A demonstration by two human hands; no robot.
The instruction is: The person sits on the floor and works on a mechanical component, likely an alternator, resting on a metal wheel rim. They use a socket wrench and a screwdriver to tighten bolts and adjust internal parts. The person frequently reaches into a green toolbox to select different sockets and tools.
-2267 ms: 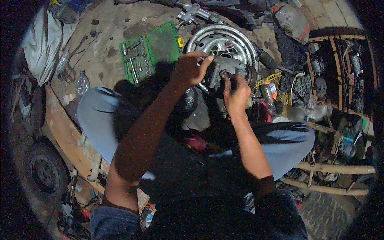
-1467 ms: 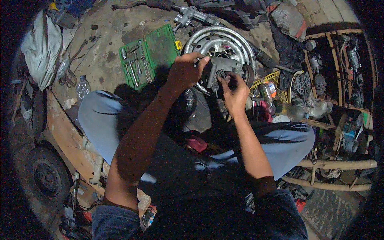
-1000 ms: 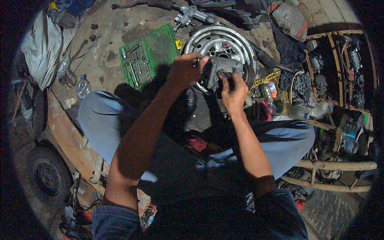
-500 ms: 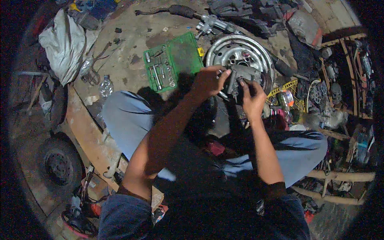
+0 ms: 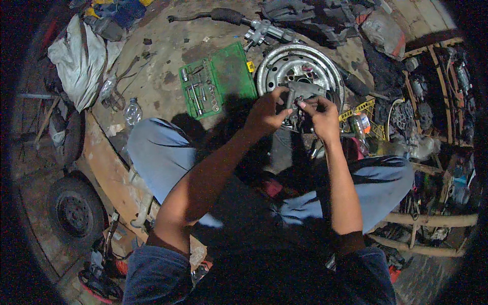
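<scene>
Left hand [image 5: 268,110] has shifted lower, clasping a grey housing [image 5: 310,90]; right hand [image 5: 325,119] pinches its near side; wheel rim [image 5: 264,76] beyond, green toolbox [image 5: 234,75] leftward.

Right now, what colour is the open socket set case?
The socket set case is green, best in the head view.

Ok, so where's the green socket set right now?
In the head view, the open green socket set lies on the floor, just left of the silver wheel rim and beyond the left hand.
</scene>
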